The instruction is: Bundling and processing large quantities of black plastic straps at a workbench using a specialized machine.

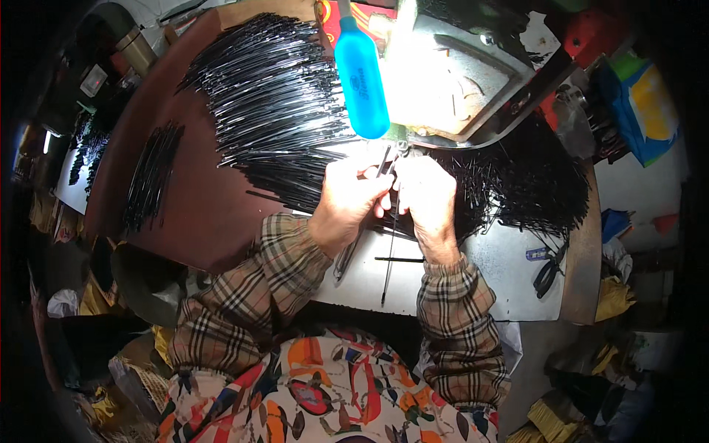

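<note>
Both my hands meet at the small metal working tip (pixel 402 146) of a bench machine (pixel 509 70). Closed fingers of my left hand (pixel 343 198) pinch a thin black rod (pixel 385 159), its end standing up beside the tip. My right hand (pixel 428 193) is closed just under the tip, its fingertips bent inward around a thin black rod (pixel 388 273) that hangs down toward me. Exactly how the rods meet the tip is hidden by my fingers and the glare. One more short black rod (pixel 399 259) lies crosswise on the pale work surface (pixel 347 289).
A large fan of black rods (pixel 273 96) covers the back left; a tangled heap (pixel 546 181) lies right. A small rod bundle (pixel 153 177) rests on the brown board (pixel 207 229). A blue bottle (pixel 362 77) hangs before the machine. Black-handled pliers (pixel 548 275) lie right.
</note>
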`<state>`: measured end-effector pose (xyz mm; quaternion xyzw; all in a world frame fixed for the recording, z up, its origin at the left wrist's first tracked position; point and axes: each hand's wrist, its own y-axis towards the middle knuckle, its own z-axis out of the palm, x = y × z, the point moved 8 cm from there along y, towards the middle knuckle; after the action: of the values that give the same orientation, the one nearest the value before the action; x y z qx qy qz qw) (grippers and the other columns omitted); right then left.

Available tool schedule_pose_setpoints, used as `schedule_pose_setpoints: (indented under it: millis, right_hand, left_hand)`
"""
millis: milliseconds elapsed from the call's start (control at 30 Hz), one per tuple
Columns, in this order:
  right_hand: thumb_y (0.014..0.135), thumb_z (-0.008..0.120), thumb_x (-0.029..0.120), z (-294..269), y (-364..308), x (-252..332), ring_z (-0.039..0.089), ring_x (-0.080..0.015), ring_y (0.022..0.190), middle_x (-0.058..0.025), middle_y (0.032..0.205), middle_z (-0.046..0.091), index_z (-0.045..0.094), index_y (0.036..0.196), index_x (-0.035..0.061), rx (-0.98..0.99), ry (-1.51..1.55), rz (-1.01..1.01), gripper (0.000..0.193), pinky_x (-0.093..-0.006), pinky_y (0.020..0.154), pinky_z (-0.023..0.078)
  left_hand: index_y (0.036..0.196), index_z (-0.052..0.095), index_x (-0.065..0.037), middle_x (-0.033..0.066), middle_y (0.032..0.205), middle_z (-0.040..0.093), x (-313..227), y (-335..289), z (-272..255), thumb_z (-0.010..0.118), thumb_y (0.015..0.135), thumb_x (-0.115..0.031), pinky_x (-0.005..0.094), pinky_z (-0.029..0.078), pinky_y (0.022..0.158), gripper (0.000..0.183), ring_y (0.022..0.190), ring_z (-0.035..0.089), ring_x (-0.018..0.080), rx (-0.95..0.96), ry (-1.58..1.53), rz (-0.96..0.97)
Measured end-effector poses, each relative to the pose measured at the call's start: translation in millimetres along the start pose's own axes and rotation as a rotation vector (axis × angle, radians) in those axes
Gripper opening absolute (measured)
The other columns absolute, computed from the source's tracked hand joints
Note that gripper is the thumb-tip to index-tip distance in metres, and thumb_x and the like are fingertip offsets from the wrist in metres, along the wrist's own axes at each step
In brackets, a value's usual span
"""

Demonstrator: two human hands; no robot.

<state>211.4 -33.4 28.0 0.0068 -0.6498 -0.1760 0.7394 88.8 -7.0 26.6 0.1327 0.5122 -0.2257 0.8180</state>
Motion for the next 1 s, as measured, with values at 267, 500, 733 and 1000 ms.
schedule_pose_setpoints:
  millis: [267, 500, 733, 1000]
  right_hand:
    - [0.09, 0.056, 0.007, -5.6, 12.9, -3.8, 0.049, -0.004, 0.05, -0.002, 0.066, 0.058, 0.06, 0.089, -0.0035, -0.026, 0.059, -0.047, 0.011, -0.0192, 0.042, 0.039]
    - [0.087, 0.059, 0.013, -4.1, 15.5, -8.2, 0.052, -0.0086, 0.052, -0.0063, 0.07, 0.059, 0.06, 0.096, -0.0084, -0.002, 0.062, 0.043, 0.023, -0.0207, 0.044, 0.042]
    - [0.087, 0.051, 0.014, 8.7, 12.8, -10.8, 0.047, -0.0092, 0.047, -0.0054, 0.061, 0.051, 0.058, 0.094, -0.009, 0.033, 0.306, 0.197, 0.025, -0.0244, 0.041, 0.037]
    - [0.082, 0.055, 0.007, 1.5, 14.4, -16.0, 0.045, -0.0096, 0.046, -0.0068, 0.068, 0.052, 0.057, 0.099, -0.0112, -0.032, 0.181, 0.197, 0.025, -0.0212, 0.038, 0.041]
  left_hand:
    - [0.096, 0.062, 0.005, 0.004, 0.074, 0.061, -3.7, 13.5, 9.6, 0.062, 0.086, -0.002, 0.0187, 0.043, 0.049, 0.013, 0.057, 0.055, 0.0075, -0.007, -0.001, 0.035]
    - [0.097, 0.062, 0.004, 0.0056, 0.074, 0.061, -1.3, 18.7, 5.5, 0.059, 0.086, -0.003, 0.0191, 0.044, 0.047, 0.013, 0.056, 0.055, 0.0078, -0.035, 0.088, 0.038]
    - [0.102, 0.059, 0.007, 0.0074, 0.074, 0.062, -4.6, 14.7, 9.4, 0.058, 0.086, -0.001, 0.0205, 0.049, 0.049, 0.018, 0.06, 0.06, 0.0109, 0.025, 0.016, 0.094]
    - [0.097, 0.059, 0.006, 0.0097, 0.077, 0.061, -13.4, -18.1, 0.5, 0.058, 0.087, -0.003, 0.0229, 0.049, 0.048, 0.013, 0.059, 0.061, 0.0136, 0.129, 0.221, 0.165]
